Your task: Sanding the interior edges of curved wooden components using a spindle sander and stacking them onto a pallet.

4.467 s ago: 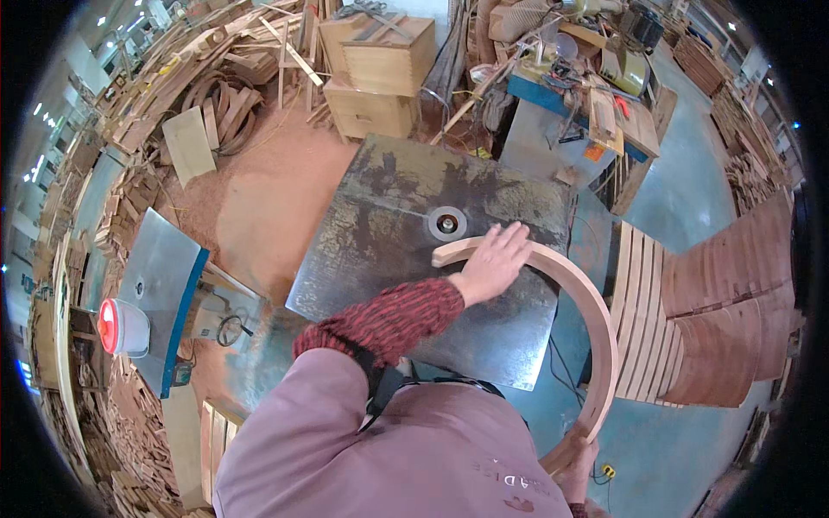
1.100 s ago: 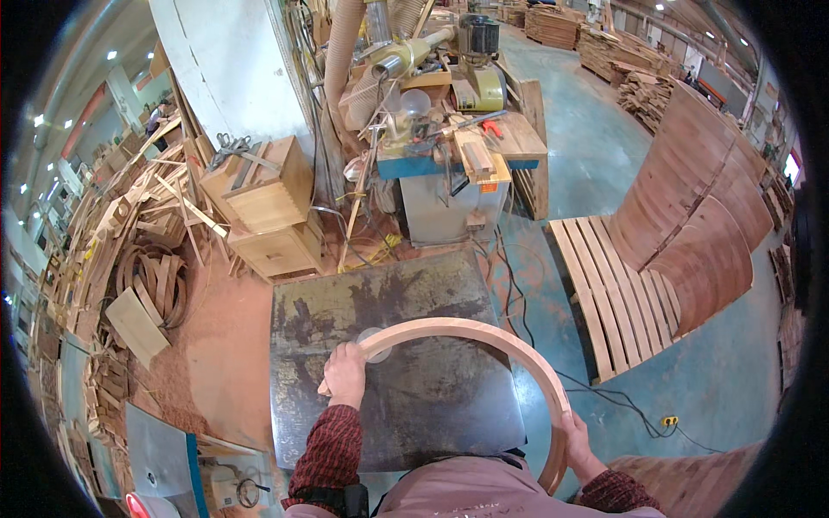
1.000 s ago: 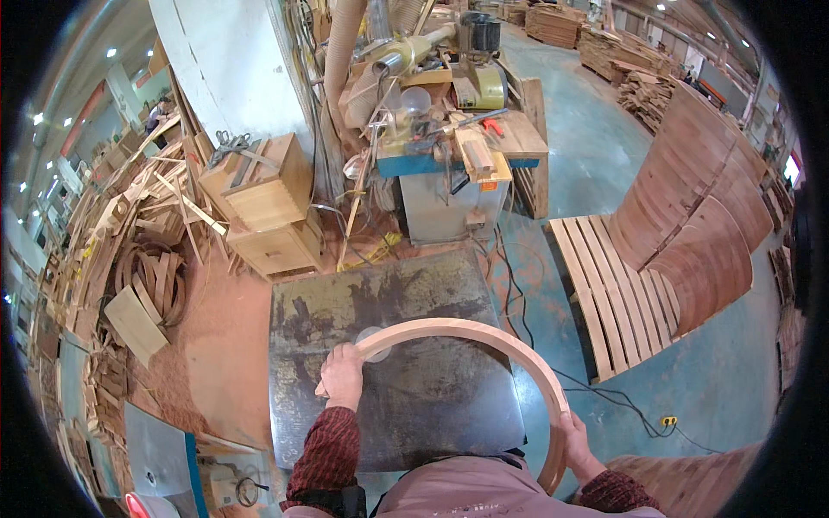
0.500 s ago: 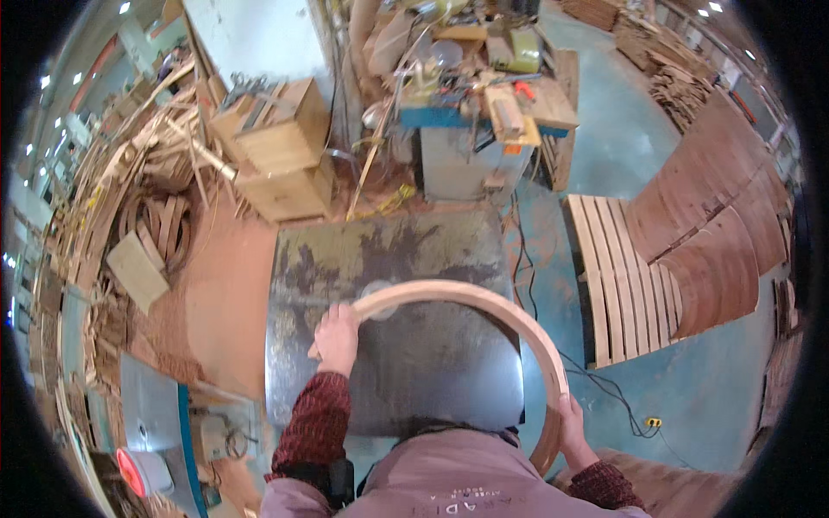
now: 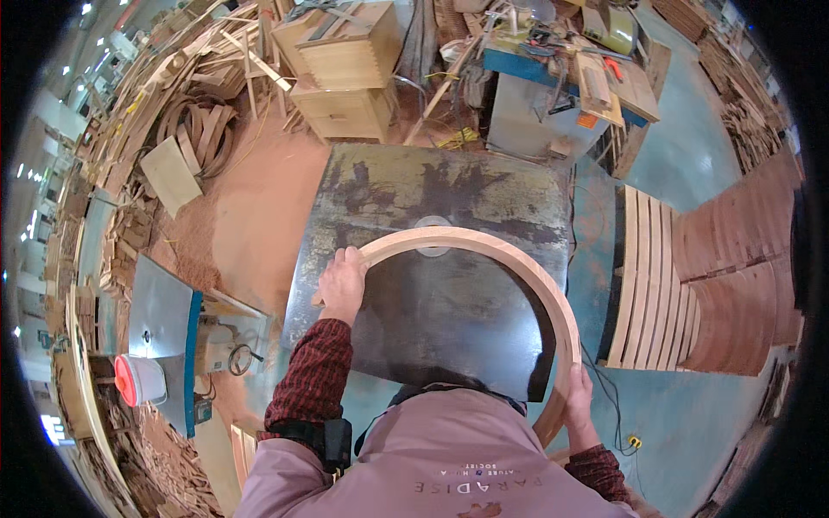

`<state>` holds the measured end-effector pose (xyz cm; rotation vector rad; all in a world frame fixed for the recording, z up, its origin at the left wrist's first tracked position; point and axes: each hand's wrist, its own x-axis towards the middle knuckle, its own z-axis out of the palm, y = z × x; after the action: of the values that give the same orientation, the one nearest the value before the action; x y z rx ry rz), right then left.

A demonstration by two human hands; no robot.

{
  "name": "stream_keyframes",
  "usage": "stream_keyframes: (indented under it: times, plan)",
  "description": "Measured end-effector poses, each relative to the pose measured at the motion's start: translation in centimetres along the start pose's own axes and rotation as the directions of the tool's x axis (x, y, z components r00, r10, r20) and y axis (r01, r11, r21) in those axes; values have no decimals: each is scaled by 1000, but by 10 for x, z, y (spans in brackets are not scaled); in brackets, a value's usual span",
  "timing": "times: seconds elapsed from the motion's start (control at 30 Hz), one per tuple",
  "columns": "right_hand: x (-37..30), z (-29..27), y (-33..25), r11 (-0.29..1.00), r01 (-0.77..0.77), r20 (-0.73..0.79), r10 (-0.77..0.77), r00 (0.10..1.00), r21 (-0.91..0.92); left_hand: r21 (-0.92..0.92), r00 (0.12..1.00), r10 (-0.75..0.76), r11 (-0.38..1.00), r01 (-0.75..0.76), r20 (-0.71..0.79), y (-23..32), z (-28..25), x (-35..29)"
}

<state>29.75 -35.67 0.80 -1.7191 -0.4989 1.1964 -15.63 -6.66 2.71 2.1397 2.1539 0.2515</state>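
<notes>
A curved wooden strip point(image 5: 563, 318), pale and bent into a wide arc, lies between my two hands over the dark metal tabletop point(image 5: 440, 190). My left hand point(image 5: 342, 285) is closed around its left end, above the left part of the tabletop. Lower on the opposite side, my right hand point(image 5: 579, 401) grips the strip near my body, past the tabletop's right edge. The top of the arc crosses a pale round disc point(image 5: 433, 222) in the metal surface. I cannot tell whether the strip rests on the metal or is held just above it.
Beyond the table are wooden drawer boxes point(image 5: 350, 52) and a cluttered workbench point(image 5: 540, 112). A slatted wooden stack point(image 5: 652, 285) with curved brown panels point(image 5: 734, 293) stands right, cables point(image 5: 604, 388) on the floor before it. A red-lidded bucket point(image 5: 142, 380) is at left.
My view has shifted, so the table appears higher and farther right. The strip and both hands have slid somewhat left relative to the tabletop. Both hands keep their hold.
</notes>
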Motion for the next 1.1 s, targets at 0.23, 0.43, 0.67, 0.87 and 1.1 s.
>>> stream_keyframes:
  times: [0.23, 0.43, 0.67, 0.87, 1.1]
  plan:
    - [23, 26, -23, 942, 123, 9, -127, 992, -311, -4, 994, -113, 994, 113, 8, -31, -7, -14]
    - [39, 44, -41, 864, 156, 22, -166, 986, -478, 47, 977, -212, 976, 210, 36, -51, -11, -26]
    - [49, 82, -68, 804, 243, 106, -222, 969, -543, 59, 964, -266, 963, 264, 29, -80, -23, -44]
    - [73, 101, -66, 786, 286, 165, -233, 958, -549, 88, 946, -321, 944, 318, 31, -100, -32, -60]
    - [84, 118, -84, 741, 284, 237, -171, 956, -609, 52, 940, -342, 938, 342, -6, -118, -35, -73]
